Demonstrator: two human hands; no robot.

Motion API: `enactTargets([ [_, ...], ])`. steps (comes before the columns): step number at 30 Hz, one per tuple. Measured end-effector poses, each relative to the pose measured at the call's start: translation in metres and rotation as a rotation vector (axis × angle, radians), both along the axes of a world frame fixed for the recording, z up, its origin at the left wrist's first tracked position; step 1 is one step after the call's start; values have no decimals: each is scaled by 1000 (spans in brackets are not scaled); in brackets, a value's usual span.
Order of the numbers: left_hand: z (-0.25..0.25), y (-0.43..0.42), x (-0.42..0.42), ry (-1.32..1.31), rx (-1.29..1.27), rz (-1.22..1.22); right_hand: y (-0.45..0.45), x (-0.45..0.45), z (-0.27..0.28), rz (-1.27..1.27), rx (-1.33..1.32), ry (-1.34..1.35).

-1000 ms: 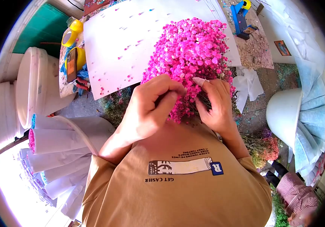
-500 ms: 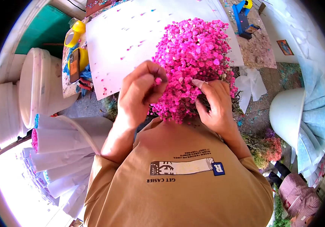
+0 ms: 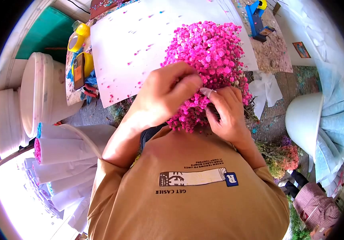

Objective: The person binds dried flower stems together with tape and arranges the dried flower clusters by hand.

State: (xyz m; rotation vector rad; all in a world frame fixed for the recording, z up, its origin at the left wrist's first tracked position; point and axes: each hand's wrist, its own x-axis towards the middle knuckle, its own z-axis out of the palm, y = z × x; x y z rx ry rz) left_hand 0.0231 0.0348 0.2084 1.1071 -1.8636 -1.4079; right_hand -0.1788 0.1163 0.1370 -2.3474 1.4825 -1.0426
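Observation:
A dense bunch of bright pink baby's breath [image 3: 208,48] is held upright in front of my chest. My right hand [image 3: 230,112] grips its lower right side, thumb and fingers curled in among the blossoms. A pale wrap shows on that hand's index finger. My left hand [image 3: 166,94] is closed in a pinch over the front of the bunch, its fingertips close to my right index finger. Whatever sits between those left fingertips is hidden. The stems are mostly out of sight below the flowers.
White paper [image 3: 128,48] scattered with petals covers the table. Yellow tape rolls [image 3: 83,64] and a phone [image 3: 78,71] lie left; a blue tape dispenser [image 3: 256,20] stands right. White-wrapped bundles [image 3: 66,150] and a tub [image 3: 306,118] flank me. Another person [image 3: 316,206] is at lower right.
My left hand has moved right, from the left edge of the bunch, where it pinched a small pink blossom, to over its front beside my right hand. My right hand has barely shifted.

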Motion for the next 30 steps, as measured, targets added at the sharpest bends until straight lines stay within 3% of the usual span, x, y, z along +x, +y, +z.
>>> enactTargets([
  [4, -15, 1, 1, -140, -213, -72, 1, 1, 2, 7, 18, 16],
  [6, -14, 5, 7, -99, -202, -82, 2, 1, 1, 5, -5, 7],
  [9, -10, 5, 20, 360, 311, 132, 4, 0, 1, 27, -23, 2],
  [10, -9, -2, 28, 469, 459, 71, 3, 0, 2, 50, -20, 11],
  [13, -12, -10, 32, 390, 518, 54, 3, 1, 2, 70, -35, 4],
  [15, -26, -10, 27, 85, 145, -9, 3, 2, 2, 74, -33, -1],
  [20, -21, -10, 24, -146, 85, -94, 3, 2, -1, 62, -49, -20],
  [23, -21, -9, 25, -218, -134, -157, 3, 3, -2, 69, -40, -13],
  [26, -18, -8, 25, -21, -32, -46, 3, 3, -2, 66, -36, -13],
  [28, -7, -12, 24, 297, 377, 23, 3, 3, -2, 63, -27, 3],
  [30, -5, -12, 20, 236, 371, -35, 3, 2, -2, 64, -28, -2],
])
